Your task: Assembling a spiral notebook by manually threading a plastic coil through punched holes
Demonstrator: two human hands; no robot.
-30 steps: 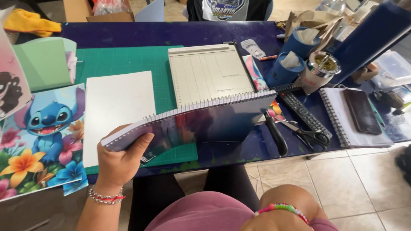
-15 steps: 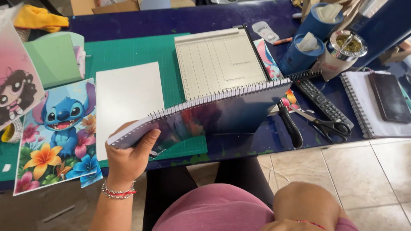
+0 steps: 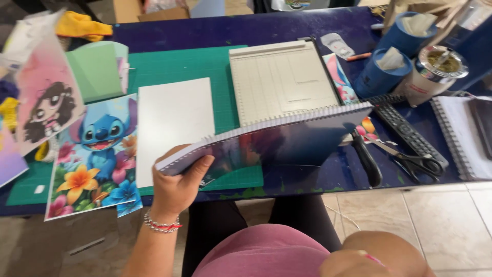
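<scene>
— The spiral notebook [image 3: 266, 138] sits a touch lower and flatter than a second ago, doesn't it?

— Yes, it has tipped a little more toward level, coil edge up, hanging over the near edge of the tabletop [image 3: 205, 31]. The left hand [image 3: 177, 187] is clamped on its left corner, thumb over the cover, fingers underneath. Same grip as before, so the book is only being turned about in the air.

— And the right hand?

— Only a forearm [image 3: 379, 256] low by the lap shows; I can't tell whether that hand is open or closed.

— What's behind the book?

— It covers the near edge of the paper trimmer [image 3: 282, 82] and part of the green cutting mat [image 3: 179, 64]. The white sheet [image 3: 174, 123] lies just beside the hand. Scissors [image 3: 410, 159] rest to the right, and the notebook [image 3: 461, 133] there is cut off by the frame.
</scene>
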